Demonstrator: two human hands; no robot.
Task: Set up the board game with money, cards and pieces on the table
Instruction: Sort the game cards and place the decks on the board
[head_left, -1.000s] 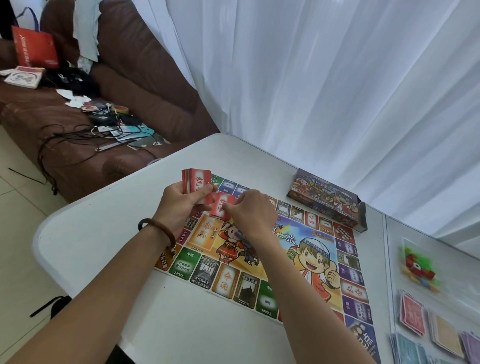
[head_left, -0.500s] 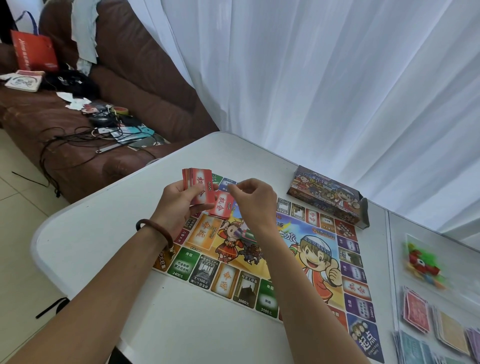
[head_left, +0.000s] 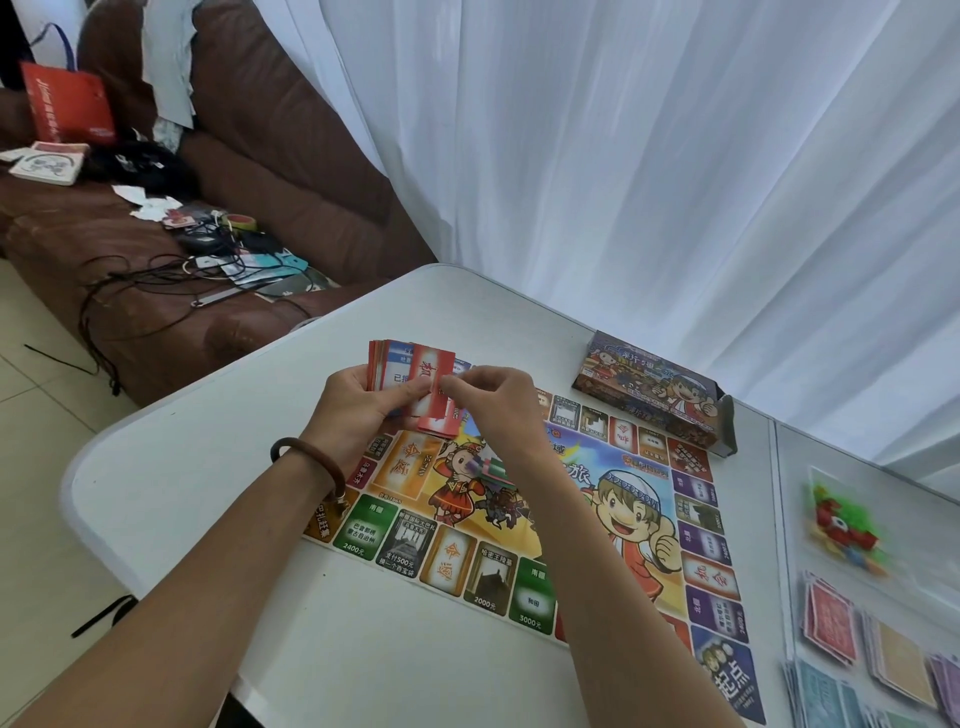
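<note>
Board (head_left: 452, 561): flat, face up on the table, coloured squares round the edge, cartoon figures in the middle.

Red cards (head_left: 387, 366): a fanned stack, upright in my left hand (head_left: 358, 410), above the board's far corner. My right hand (head_left: 493, 405) pinches the front card (head_left: 434, 410), which sits lower than the rest.

Box (head_left: 654, 395): beyond the board's far edge, one end flap open.

Bag of pieces (head_left: 841, 525): right of the board, red and green, blurred.

Piles nearer me: red (head_left: 828, 621), tan (head_left: 901, 667), blue (head_left: 821, 696), purple (head_left: 945, 680). Cards or money: cannot tell.
</note>
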